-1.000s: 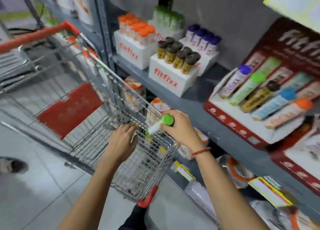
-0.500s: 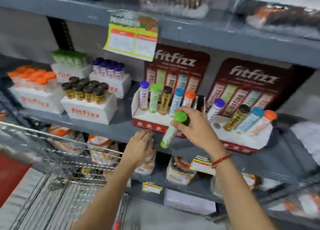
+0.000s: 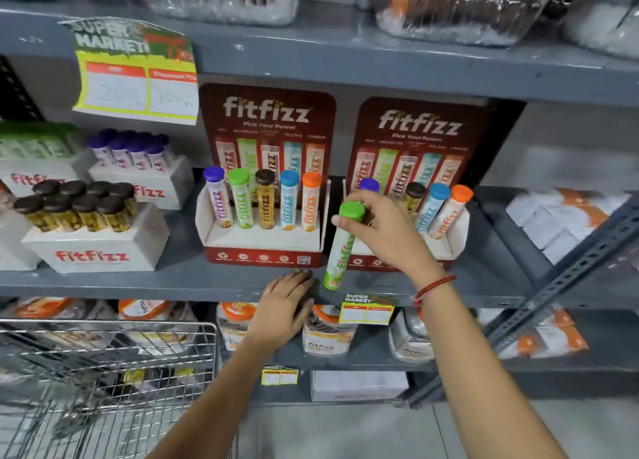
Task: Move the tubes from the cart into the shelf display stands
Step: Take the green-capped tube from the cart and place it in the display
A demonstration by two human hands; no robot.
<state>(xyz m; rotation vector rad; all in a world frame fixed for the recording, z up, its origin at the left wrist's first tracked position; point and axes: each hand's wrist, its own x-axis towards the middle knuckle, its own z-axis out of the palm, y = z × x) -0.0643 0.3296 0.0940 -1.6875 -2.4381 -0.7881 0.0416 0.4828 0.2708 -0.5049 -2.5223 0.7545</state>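
Right hand [image 3: 387, 232] pinches green-cap tube [image 3: 342, 247] by its top, hanging at 7 o'clock of right stand [image 3: 453, 237]; left hand [image 3: 283, 306], flat, rests on shelf edge [image 3: 138, 285]. Risk: tube's low end could catch stand front w/ neighbours toppling.

Cart [image 3: 103, 372] left — display stands [image 3: 262, 244] on shelf [image 3: 173, 282]

Lighting even and moderately bright, from overhead; deep shadow beneath the upper shelf [image 3: 345, 57]. Glare on the plastic-wrapped packs [image 3: 456, 12] up top. Edges bow with wide-angle distortion; far-left boxes [image 3: 31, 161] and near cart [image 3: 103, 372] blurred.
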